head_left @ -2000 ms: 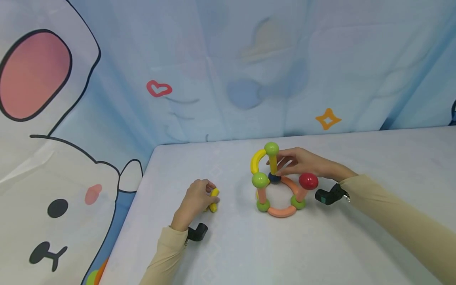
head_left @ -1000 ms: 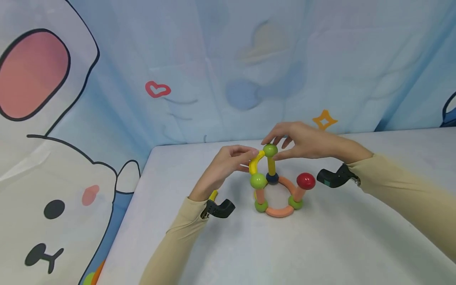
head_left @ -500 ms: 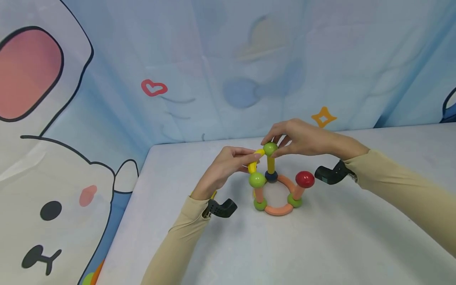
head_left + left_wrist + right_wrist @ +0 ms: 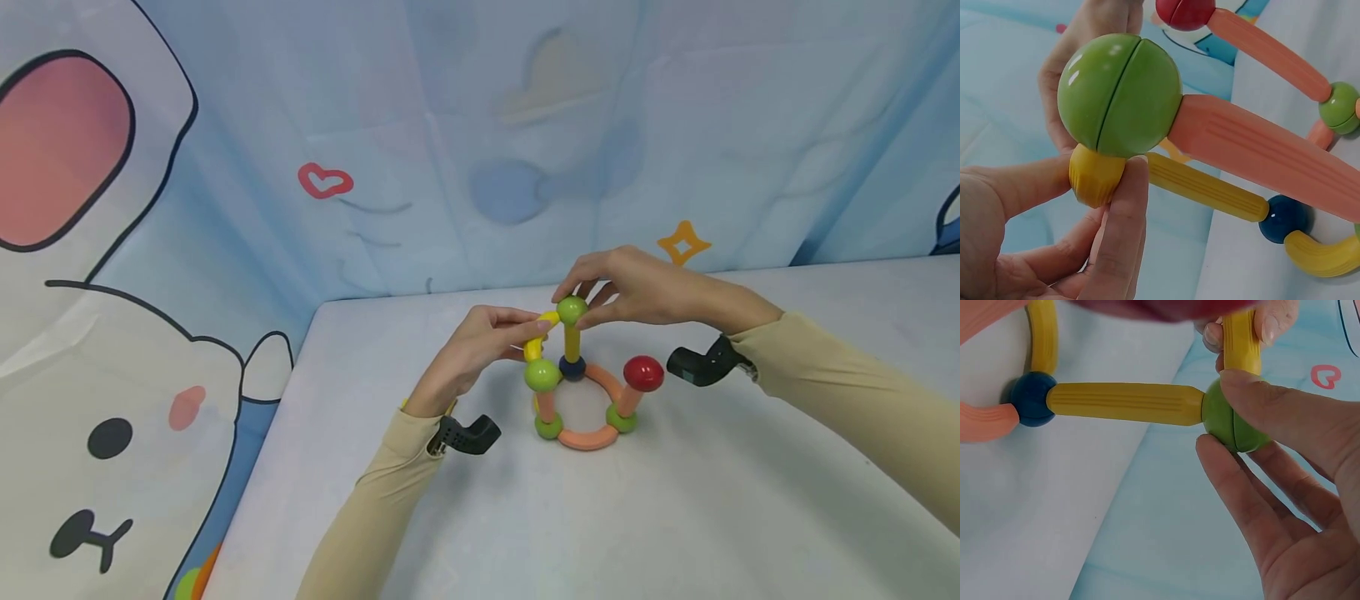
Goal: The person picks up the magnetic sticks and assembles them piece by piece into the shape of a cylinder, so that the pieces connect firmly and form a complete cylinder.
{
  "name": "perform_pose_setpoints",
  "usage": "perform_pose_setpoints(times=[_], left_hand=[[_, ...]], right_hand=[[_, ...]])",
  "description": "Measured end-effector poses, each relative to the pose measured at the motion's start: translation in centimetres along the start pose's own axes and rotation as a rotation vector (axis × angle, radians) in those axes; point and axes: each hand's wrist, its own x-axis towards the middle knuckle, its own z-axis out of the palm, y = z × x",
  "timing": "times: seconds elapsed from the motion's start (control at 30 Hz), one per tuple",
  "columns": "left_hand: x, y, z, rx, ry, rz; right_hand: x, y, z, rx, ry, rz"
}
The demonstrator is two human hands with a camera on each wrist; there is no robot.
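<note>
A ball-and-stick structure stands on the table, its ring of curved rods (image 4: 588,439) lying flat. My left hand (image 4: 480,350) pinches the yellow curved rod (image 4: 533,348) between thumb and fingers, at the upper left. That rod spans from the near green ball (image 4: 1119,94) to the far green ball (image 4: 572,311), which my right hand (image 4: 637,287) grips from the right. Below the far ball a straight yellow rod (image 4: 1125,403) runs down to a dark blue ball (image 4: 1033,399). A red ball (image 4: 643,373) tops the orange rod (image 4: 628,403) on the right.
Loose yellow pieces (image 4: 452,407) lie mostly hidden behind the left wrist. Behind the white table (image 4: 675,517) hangs a blue printed curtain (image 4: 450,125). Each wrist carries a black camera, the left one (image 4: 471,435) hanging left of the structure.
My left hand has left the loose yellow pieces and moved up and right onto the curved yellow rod. My right hand has risen from the straight yellow rod to the green ball.
</note>
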Motion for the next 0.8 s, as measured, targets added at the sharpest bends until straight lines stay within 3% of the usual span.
perform_pose_setpoints(times=[0.23,0.4,0.5,0.63,0.7,0.8], left_hand=[[0.1,-0.1,-0.3,0.016,-0.005,-0.016],[-0.3,-0.7,-1.0,0.07,0.032,-0.022],[-1.7,-1.7,-1.9,0.213,0.115,-0.012],[-4.3,-4.1,-2.8,0.512,0.243,-0.035],[-5.2,-5.5,-3.1,0.628,0.284,-0.067],[-5.9,-7.2,-3.3,0.73,0.309,-0.102]], right_hand=[[-0.2,0.0,-0.1,0.027,0.004,0.0],[-1.2,0.0,-0.9,0.037,0.075,0.048],[-2.5,-0.1,-1.5,0.025,0.12,0.07],[-5.2,0.1,-1.9,0.008,0.169,0.032],[-6.7,0.5,-1.8,-0.012,0.197,0.005],[-8.8,0.8,-1.3,-0.038,0.247,0.003]])
